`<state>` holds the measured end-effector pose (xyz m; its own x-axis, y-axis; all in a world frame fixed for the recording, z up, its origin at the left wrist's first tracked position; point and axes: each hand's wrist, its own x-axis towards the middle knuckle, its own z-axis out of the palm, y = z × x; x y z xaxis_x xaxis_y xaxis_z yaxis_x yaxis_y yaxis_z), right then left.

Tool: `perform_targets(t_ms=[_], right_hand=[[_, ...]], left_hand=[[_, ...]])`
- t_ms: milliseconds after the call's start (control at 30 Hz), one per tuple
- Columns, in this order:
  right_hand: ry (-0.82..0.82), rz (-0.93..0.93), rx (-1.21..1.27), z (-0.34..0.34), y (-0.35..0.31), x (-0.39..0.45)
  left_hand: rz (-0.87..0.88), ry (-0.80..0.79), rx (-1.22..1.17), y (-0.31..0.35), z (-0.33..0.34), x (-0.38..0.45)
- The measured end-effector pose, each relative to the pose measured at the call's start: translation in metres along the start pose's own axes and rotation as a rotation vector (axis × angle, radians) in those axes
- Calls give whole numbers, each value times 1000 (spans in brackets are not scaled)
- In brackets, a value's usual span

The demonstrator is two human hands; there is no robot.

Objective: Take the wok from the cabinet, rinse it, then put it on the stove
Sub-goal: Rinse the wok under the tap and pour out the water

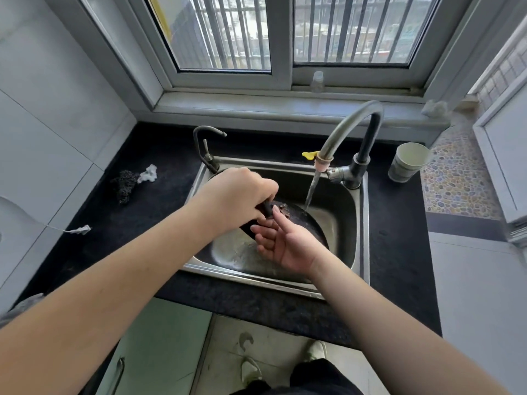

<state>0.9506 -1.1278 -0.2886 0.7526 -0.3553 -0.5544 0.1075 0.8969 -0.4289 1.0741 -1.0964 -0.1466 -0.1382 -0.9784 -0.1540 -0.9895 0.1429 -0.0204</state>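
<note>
Rinsing is underway at the sink (362, 223): the wok (302, 220) sits tilted inside the steel basin, dark and a bit rusty near the rivets, with a thin stream of water (312, 189) from the tall curved faucet (350, 129) hitting its upper edge. The left hand (236, 195) comes in from the left with its fingers curled tight round the wok's black handle, knuckles up. The right hand (282, 243) is palm-up just below the handle joint, fingers spread and relaxed, fingertips touching the wok's rim area and gripping nothing.

A second, smaller tap (206, 146) stands at the sink's back-left corner. There's a little yellow tab (309, 155) poking out behind the big faucet's spout. On the black speckled counter (159, 218), left of the sink, lies a dark scrubber (124, 185) with a crumpled white scrap (148, 173) touching it, and a white plug on a cord (79, 230) closer to the wall. Right of the faucet sits a paper cup (409, 162) leaning on its side; it has a printed band, but I can't read any writing on it. A small clear bottle (317, 81) stands on the window ledge, no label I can make out. No brand names readable anywhere.
</note>
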Motion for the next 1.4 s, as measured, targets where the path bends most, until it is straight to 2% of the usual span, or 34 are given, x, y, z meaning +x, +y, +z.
perform_targets(t_ms=[133,267,367,467,900,933,1067,1233,1400], right_hand=[[80,-35,-34,-13,-7,-9],[69,-52,83,-5,-16,-12],[66,-115,214,7,-25,-7],[68,-139,226,14,-27,-4],[129,-145,75,14,-6,-1],[125,-156,79,14,-3,0],[102,-177,146,18,9,0],[90,-169,179,21,7,7],[112,-176,157,26,-2,10]], left_hand=[[30,130,-129,0,4,9],[-46,250,-502,-2,17,11],[-108,304,-717,3,30,13],[-114,346,-898,5,41,7],[-146,590,-831,20,69,-24],[-156,584,-874,22,73,-25],[-205,535,-1331,26,85,-22],[-188,474,-1257,21,76,-6],[-181,502,-1233,17,71,-4]])
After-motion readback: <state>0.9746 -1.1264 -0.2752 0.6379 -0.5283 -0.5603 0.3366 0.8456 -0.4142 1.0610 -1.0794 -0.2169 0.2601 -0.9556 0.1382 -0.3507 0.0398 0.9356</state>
